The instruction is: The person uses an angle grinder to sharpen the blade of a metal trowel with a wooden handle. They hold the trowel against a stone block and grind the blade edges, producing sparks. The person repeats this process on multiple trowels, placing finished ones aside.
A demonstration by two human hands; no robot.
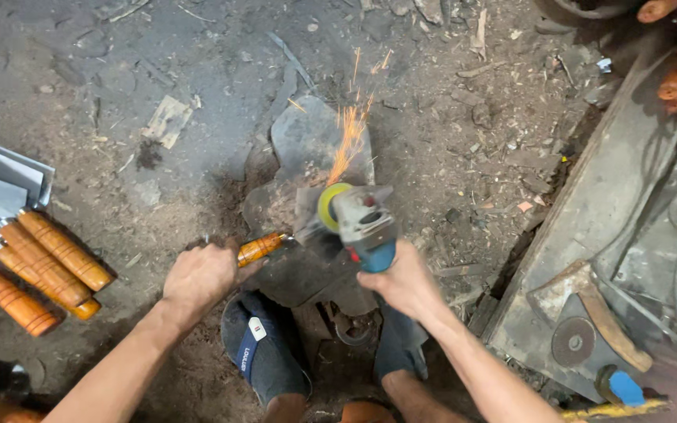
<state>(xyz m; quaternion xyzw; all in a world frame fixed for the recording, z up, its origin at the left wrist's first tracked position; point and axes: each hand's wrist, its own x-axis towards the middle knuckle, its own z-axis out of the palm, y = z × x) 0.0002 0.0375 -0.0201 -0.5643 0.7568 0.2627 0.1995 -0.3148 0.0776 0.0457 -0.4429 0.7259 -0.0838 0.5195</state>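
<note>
Only 1 view: head-worn, looking almost straight down from above, close over the left hand [201,276] and right hand [403,280]. Forearms entering from the bottom edge, dirt floor [158,63] filling the upper part of the picture. Feet near the bottom edge. No 2nd view to share anything with.

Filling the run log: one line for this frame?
left hand: grips wooden handle | right hand: holds angle grinder | sparks: flying off over flat stone | ground: dirt
</note>
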